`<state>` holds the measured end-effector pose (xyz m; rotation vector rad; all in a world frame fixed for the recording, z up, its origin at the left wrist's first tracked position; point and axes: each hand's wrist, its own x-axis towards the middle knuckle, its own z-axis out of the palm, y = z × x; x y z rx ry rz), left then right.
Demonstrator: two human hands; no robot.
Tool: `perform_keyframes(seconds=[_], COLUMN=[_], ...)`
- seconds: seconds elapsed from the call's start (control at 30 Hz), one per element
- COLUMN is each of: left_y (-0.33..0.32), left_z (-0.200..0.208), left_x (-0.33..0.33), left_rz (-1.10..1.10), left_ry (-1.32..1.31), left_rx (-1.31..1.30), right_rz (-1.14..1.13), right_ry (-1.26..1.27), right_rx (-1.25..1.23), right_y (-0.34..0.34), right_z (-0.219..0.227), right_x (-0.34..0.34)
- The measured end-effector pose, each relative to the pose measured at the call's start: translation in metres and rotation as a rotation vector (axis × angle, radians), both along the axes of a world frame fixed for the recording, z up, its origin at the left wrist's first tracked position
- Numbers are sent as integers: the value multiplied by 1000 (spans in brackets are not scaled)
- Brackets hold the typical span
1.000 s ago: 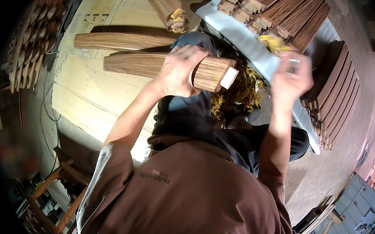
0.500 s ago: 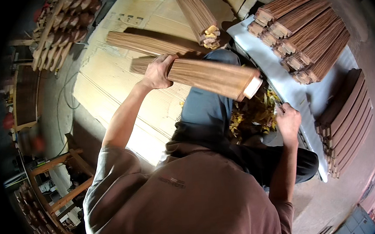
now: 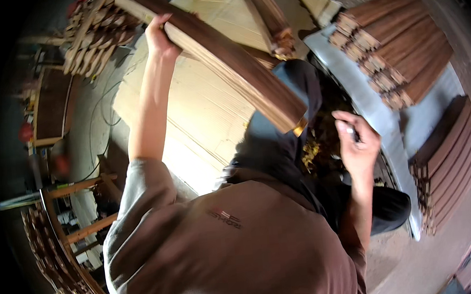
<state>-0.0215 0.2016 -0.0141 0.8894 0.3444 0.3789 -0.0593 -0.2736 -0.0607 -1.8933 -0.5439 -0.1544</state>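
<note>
At the far left a curved wooden frame [image 3: 50, 106] stands on the floor, with a heap of wood strips [image 3: 93, 31] beyond it. The left hand [image 3: 159, 38] is raised at arm's length, fingers wrapped around the far part of a long bundle of dark veneer strips [image 3: 223, 59], which slants down toward the person's lap above a pale board [image 3: 199, 105]. The right hand [image 3: 357, 143] hovers near the bundle's lower end, loosely curled around what seems a small tool, too blurred to name. Stacked strip bundles [image 3: 399, 51] lie on a grey sheet [image 3: 377, 119] at right.
</note>
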Motion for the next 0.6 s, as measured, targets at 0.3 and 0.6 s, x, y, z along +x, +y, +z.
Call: perform_keyframes(seconds=[0.3, 0.6], left_y=[-45, -37], left_z=[-125, -189], left_x=[-49, -87], left_rz=[55, -89], left_ry=[470, 668], left_rx=[-319, -457], right_rz=[80, -152], right_ry=[-15, 402], right_rx=[153, 269], right_y=[9, 40], right_z=[-35, -42], right_x=[-17, -10])
